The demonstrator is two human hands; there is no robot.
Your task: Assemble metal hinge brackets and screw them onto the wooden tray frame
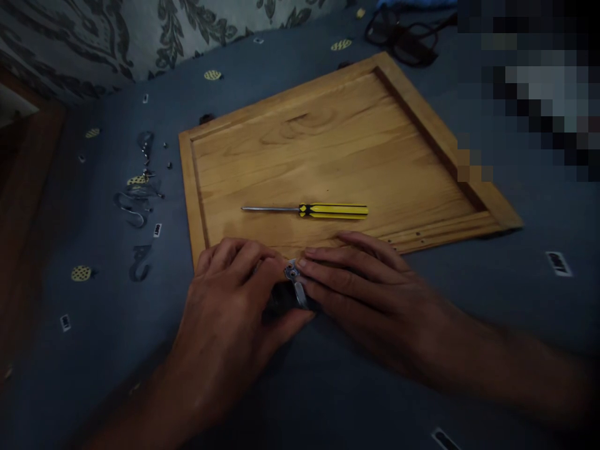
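Note:
A small silvery metal hook [292, 270] with screw holes in its plate sits at the near edge of a framed wooden panel [290, 153]. My left hand [229, 294] is closed around the hook, its thumb under the lower part and its fingers curled over the panel's edge. From the other side, the fingertips of my right hand [370, 284] press on the hook's plate; its other fingers rest along the panel, and its thumb is hidden. A screwdriver [334, 211] with a yellow and black handle lies on the panel, its tip pointing left.
Left of the panel, several loose metal hooks [132, 209] and small screws [169, 165] lie on the dark blue patterned cloth [107, 319]. Dark-framed glasses [405, 40] rest beyond the panel's far corner. Brown wood [35, 162] stands at the left edge. The upper right corner is pixelated.

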